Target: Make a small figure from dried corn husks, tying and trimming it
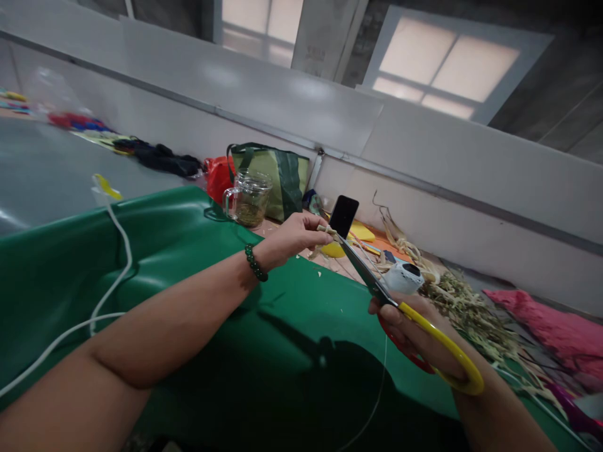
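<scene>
My left hand [296, 235] is stretched forward, thumb and fingers pinching a small pale strip of dried plant fibre [328, 231]. In my right hand [417, 326] is a pair of scissors [367, 276] with one yellow and one red handle, the fingers wrapped through the loops. The blade tips reach up to the strip beside my left fingertips; whether they touch or cut it is too small to tell. A thin pale thread [384, 376] hangs below the right hand over the green sheet [311, 307].
Behind my hands stand a glass mug [252, 198], a green bag [271, 169] and a dark phone [343, 215]. A white roll [402, 278], a heap of dried fibres [466, 307] and pink cloth [546, 320] lie to the right. A white cable [113, 289] crosses the left side.
</scene>
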Tool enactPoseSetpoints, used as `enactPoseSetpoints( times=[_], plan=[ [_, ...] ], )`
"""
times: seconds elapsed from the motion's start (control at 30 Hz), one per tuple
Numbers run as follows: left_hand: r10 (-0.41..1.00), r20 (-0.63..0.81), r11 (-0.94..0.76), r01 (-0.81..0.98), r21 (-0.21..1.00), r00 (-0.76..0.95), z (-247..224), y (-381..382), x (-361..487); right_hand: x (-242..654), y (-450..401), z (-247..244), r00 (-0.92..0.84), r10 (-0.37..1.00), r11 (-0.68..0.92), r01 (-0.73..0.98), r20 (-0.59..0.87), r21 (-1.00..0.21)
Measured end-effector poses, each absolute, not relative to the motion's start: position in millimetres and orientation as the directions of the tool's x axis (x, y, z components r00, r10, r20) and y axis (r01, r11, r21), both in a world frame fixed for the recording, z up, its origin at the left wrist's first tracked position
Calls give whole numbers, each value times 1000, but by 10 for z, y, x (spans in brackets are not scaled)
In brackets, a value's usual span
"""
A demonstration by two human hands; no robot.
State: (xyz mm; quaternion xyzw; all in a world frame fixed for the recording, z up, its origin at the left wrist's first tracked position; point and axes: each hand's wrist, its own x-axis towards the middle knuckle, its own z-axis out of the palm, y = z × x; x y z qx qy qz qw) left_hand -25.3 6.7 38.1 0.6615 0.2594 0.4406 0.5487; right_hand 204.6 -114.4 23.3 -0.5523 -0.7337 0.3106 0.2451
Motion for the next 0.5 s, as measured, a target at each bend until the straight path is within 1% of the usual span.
enactPoseSetpoints(
  times=[0.1,0.17,0.2,0.3,0.37,0.43,0.5],
  plan=[
    [821,296,-258,-146,955,488,385,62,-252,2056,-1123,224,-216,976,147,677,-3,-721],
    [809,306,-260,-161,952,502,380,64,-252,2069,-1092,224,-177,984,142,724,17,-675],
    [802,311,-262,-168,950,509,373,68,-251,2072,-1074,223,-171,984,162,764,47,-624],
    [782,319,-258,-188,948,535,341,82,-238,2043,-1021,203,-193,976,219,890,105,-399],
    [768,309,-252,-178,951,561,312,84,-220,1981,-1003,171,-170,983,182,942,66,-281],
    [754,292,-250,-154,956,588,283,74,-194,1895,-999,122,-139,990,134,970,-12,-203],
    [736,273,-237,-142,961,620,255,54,-161,1811,-997,61,-157,984,144,979,-79,-148]
  ],
)
